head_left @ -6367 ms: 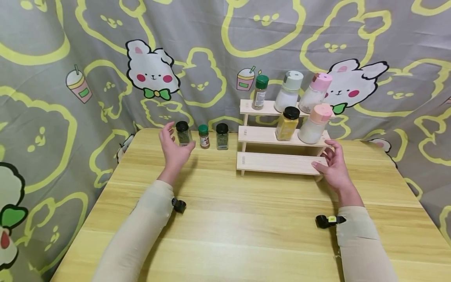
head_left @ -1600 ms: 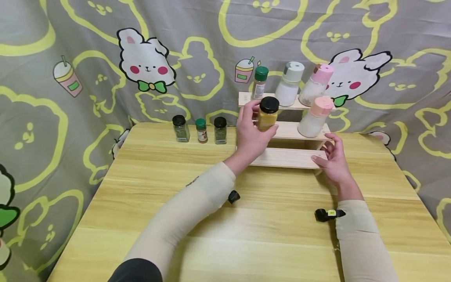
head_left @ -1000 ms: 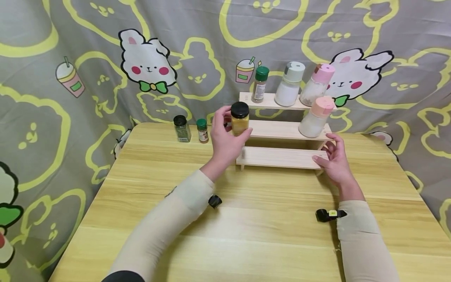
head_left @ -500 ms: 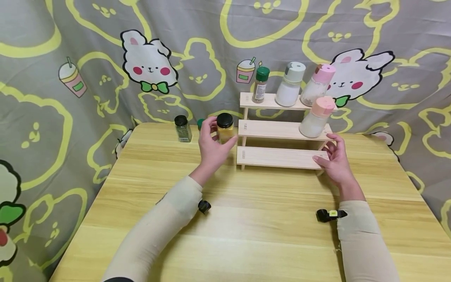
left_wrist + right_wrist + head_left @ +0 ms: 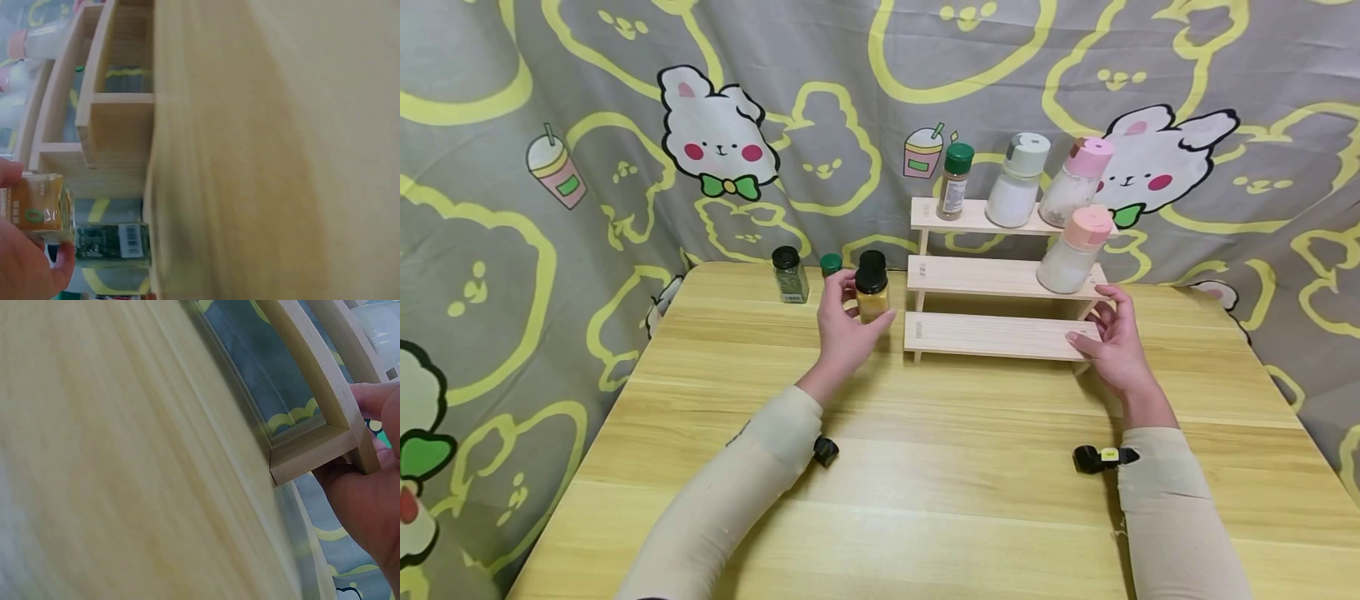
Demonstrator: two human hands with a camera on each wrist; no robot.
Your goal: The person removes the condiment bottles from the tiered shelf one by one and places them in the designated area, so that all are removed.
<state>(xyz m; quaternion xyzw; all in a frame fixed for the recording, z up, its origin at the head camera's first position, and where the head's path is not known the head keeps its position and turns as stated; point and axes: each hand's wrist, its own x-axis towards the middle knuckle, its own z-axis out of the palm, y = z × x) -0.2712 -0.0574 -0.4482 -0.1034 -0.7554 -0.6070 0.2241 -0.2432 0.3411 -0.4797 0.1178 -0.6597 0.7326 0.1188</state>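
A square-sided jar of yellow seasoning (image 5: 872, 305), roughly upright, hangs just above the counter (image 5: 925, 500) in a person's left hand (image 5: 842, 333), thumb and fingers curled around its sides. It looks like glass: stiff, light enough for one hand, probably slick and breakable if dropped, best held mid-body below its black cap (image 5: 872, 277). Close behind, at twelve o'clock, stands a dark green jar (image 5: 103, 242); at ten, a green-capped bottle (image 5: 831, 264) leaves little room, with a herb jar (image 5: 791, 283) farther out at nine. At three o'clock, the wooden rack (image 5: 1000, 335) presents hard shelf ends that a sideways swing could clip; the right hand (image 5: 1116, 346) pinches its far end between thumb and fingers. Bare counter opens widest toward six o'clock, while a patterned curtain (image 5: 820, 50) hangs beyond the back edge at twelve.
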